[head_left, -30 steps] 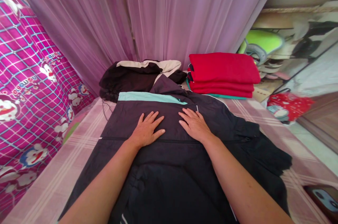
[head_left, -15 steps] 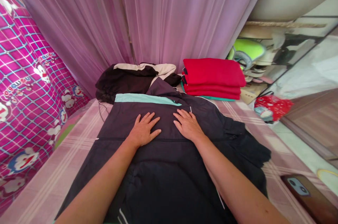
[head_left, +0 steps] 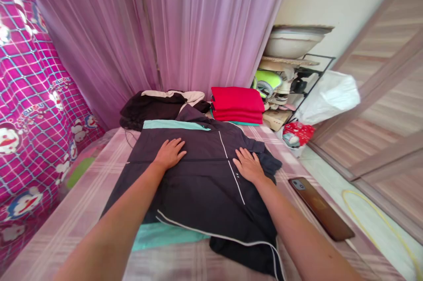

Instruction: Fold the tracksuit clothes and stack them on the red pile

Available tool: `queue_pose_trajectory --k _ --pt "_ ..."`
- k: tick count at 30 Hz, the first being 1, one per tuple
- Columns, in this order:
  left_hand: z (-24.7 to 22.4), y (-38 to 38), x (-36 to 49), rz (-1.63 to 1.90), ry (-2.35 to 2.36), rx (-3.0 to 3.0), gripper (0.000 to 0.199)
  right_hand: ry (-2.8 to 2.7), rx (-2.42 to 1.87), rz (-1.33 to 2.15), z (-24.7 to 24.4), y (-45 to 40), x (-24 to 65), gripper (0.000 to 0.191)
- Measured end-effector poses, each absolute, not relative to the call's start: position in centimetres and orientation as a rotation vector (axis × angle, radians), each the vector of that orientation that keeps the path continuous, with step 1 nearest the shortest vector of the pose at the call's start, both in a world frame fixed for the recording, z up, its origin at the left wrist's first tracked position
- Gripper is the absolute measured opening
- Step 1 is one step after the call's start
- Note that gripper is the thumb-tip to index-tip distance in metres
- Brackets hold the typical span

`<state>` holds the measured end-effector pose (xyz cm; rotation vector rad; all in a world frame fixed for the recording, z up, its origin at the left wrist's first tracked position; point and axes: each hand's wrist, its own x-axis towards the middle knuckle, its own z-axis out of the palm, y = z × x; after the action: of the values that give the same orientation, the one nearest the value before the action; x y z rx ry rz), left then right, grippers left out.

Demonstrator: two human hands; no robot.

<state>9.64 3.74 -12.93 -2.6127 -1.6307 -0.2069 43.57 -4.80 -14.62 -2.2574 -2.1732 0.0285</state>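
A dark jacket [head_left: 198,184] with white piping and a turquoise band along its far edge lies spread on the plaid bed cover [head_left: 79,201]. My left hand [head_left: 170,153] rests palm down on its upper left part, fingers apart. Toward the jacket's right side, my right hand [head_left: 248,165] lies flat near the bunched sleeve, fingers spread. Turquoise lining [head_left: 165,236] shows beneath the near edge. Behind the jacket are a dark and white bundled garment [head_left: 152,106] and a folded red stack [head_left: 237,105].
A phone [head_left: 320,208] with a cable lies at the right edge. Purple curtains [head_left: 198,25] hang behind, and a pink patterned cloth [head_left: 39,109] hangs at left. Beyond the bed at right stand a shoe rack [head_left: 310,89] and a red bag [head_left: 299,134].
My right hand has moved right across the jacket, away from my left hand. The view has shifted, showing the jacket's near edge and more of the room at right.
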Motion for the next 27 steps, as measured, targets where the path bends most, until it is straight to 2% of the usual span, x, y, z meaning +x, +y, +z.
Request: queue_pose_trajectory --k 8,11,15,23,27 --pt "-14.7 -5.2 1.0 -0.227 -1.903 -2.354 0.057 -2.113 -2.379 0.103 -12.6 -4.8 41.8 0.06" --pt "-15.4 -7.7 -0.5 -0.233 -1.955 -2.301 0.058 -2.121 -2.284 0.116 -12.3 -6.2 39.6 0.061" --pt "-15.0 -8.3 -0.3 -0.158 -2.015 -2.303 0.061 -2.291 -2.13 0.185 -13.2 -9.1 38.2 0.061" --pt "-13.6 -8.4 0.7 -0.027 -2.083 -2.286 0.063 -2.275 -2.217 0.121 -13.9 -10.2 40.3 0.059" --pt "-13.6 -9.8 2.5 -0.114 -2.026 -2.244 0.06 -2.273 -2.213 0.1 -13.8 -10.1 39.9 0.06"
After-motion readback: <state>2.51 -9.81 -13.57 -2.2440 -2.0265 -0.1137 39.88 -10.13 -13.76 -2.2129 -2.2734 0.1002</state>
